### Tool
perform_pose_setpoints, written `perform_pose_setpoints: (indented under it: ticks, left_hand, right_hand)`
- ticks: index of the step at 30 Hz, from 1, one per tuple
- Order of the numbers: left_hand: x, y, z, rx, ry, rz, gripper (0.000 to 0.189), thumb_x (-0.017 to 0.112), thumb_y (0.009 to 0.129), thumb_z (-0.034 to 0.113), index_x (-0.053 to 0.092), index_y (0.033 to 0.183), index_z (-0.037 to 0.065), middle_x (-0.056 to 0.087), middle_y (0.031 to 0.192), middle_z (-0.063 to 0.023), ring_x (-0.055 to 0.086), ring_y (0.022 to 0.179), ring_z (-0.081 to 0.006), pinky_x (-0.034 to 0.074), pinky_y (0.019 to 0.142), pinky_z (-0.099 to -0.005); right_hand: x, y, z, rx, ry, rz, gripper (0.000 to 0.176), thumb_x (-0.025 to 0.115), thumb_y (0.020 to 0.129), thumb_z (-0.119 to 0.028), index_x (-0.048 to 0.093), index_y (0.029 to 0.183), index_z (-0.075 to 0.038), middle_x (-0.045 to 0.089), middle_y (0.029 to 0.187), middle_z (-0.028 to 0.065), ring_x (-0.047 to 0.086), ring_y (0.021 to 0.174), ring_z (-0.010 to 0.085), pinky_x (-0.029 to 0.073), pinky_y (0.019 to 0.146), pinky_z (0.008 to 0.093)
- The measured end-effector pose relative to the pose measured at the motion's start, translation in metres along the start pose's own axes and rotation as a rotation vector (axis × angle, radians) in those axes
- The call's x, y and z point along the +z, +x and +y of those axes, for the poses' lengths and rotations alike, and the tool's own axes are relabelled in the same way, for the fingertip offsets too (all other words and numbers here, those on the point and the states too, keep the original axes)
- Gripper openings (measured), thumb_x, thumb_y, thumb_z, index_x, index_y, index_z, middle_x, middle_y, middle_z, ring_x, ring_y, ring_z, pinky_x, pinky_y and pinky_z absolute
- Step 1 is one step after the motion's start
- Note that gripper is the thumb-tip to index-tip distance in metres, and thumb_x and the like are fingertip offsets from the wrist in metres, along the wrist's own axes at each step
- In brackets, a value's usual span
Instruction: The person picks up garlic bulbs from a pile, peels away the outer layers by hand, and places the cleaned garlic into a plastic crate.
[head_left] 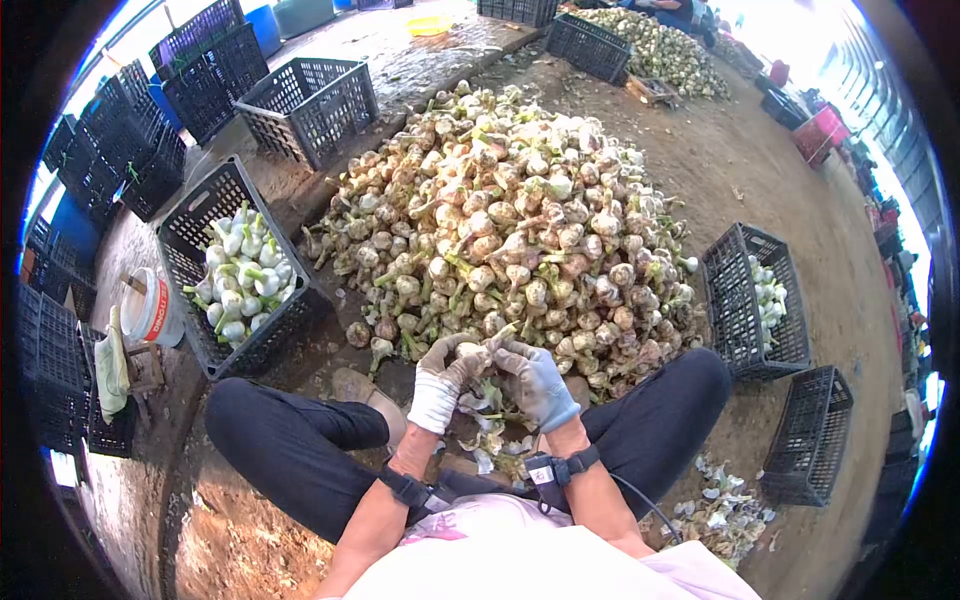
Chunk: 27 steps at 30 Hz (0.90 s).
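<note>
My left hand [440, 380], in a soiled white glove, is closed around a garlic bulb [468, 350] held low between my knees. Just to its right, my right hand [539, 384] wears a grey-blue glove, with its fingers pinched at the bulb's stem [503, 336]. Part of the bulb is hidden by the gloves. In front of both hands rises a large heap of unpeeled garlic [510, 220] with roots and cut stems. Peeled skins [486, 432] lie on the ground under my hands.
Left of the heap, a black crate [205, 345] holds cleaned white garlic [243, 275]. Another crate [745, 362] with garlic stands right, near a black crate [808, 440] and scattered skins [722, 520]. A white bucket [150, 308] is far left. Another heap [665, 55] lies behind.
</note>
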<state>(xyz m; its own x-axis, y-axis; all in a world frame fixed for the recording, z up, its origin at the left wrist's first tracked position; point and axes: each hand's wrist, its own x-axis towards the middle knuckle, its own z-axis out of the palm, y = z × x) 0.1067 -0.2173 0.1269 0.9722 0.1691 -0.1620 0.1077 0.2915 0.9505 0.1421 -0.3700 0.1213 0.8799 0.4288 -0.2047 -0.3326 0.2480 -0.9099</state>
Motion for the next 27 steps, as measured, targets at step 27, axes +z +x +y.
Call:
perform_pose_setpoints:
  ticks: [27]
  left_hand:
    - [-0.009, 0.015, -0.021, -0.612, -0.373, 0.300, 0.030, 0.050, 0.083, 0.042, 0.059, 0.078, 0.014, 0.054, 0.057, -0.0018, 0.046, 0.040, -0.0149, 0.031, 0.032, -0.0257]
  right_hand:
    - [0.005, 0.004, 0.008, -0.033, -0.260, 0.149, 0.021, 0.057, 0.077, -0.003, 0.059, 0.097, 0.003, 0.063, 0.087, 0.0081, 0.060, 0.080, 0.0153, 0.047, 0.071, 0.0265]
